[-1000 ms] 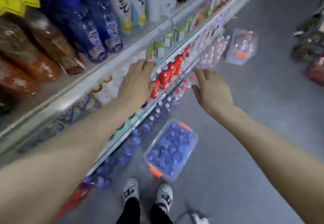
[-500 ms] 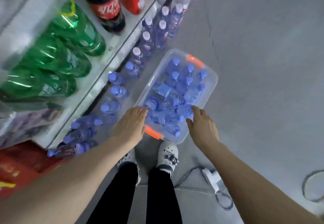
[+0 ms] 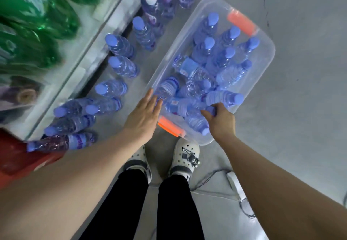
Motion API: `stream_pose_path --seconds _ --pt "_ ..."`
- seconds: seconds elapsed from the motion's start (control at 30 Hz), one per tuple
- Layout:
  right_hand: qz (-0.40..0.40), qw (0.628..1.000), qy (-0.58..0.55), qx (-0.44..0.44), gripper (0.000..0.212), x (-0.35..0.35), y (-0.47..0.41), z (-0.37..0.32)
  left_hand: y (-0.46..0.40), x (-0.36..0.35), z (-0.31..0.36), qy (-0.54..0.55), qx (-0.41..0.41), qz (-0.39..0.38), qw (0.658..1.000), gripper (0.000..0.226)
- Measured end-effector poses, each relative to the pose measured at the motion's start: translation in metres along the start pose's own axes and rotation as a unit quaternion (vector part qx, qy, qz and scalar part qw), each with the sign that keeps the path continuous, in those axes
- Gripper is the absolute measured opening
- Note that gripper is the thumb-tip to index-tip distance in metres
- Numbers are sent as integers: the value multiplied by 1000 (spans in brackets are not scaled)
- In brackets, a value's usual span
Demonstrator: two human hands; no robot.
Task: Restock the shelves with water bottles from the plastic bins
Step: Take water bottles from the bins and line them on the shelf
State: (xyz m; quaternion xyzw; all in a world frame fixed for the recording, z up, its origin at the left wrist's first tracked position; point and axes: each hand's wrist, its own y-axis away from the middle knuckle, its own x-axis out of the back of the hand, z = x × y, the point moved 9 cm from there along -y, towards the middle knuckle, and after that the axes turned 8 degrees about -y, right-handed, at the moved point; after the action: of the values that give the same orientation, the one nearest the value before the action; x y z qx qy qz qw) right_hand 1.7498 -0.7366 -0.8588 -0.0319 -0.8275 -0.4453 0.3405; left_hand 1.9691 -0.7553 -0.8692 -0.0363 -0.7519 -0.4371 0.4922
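Pick-up step in hand; right hand [image 3: 222,123] closed around a water bottle [image 3: 211,109] cap in the clear plastic bin [image 3: 266,59]; left hand [image 3: 143,115] flat, fingers spread, empty; next: lift clear, carry to shelf [image 3: 105,38].

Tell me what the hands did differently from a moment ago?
A second ago both hands were up at the shelf. They came down to the clear bin on the floor. Now the right hand has closed around a bottle cap at the near end, and the left hand lies open, fingers reaching over the bin's near corner onto a bottle. The bin, the bottles by the shelf and the feet stayed put.
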Motion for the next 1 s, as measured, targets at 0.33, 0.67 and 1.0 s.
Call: stream_pose_path --seconds 0.33,0.67,1.0 --pt "-76 975 151 141 28 85 90 -127 62 88 -32 322 43 -158 932 80" --pt "-35 964 21 262 59 300 270 -326 230 309 -78 554 159 96 812 60" --pt "-60 899 -142 410 53 330 455 -449 396 478 -143 566 153 215 781 43"
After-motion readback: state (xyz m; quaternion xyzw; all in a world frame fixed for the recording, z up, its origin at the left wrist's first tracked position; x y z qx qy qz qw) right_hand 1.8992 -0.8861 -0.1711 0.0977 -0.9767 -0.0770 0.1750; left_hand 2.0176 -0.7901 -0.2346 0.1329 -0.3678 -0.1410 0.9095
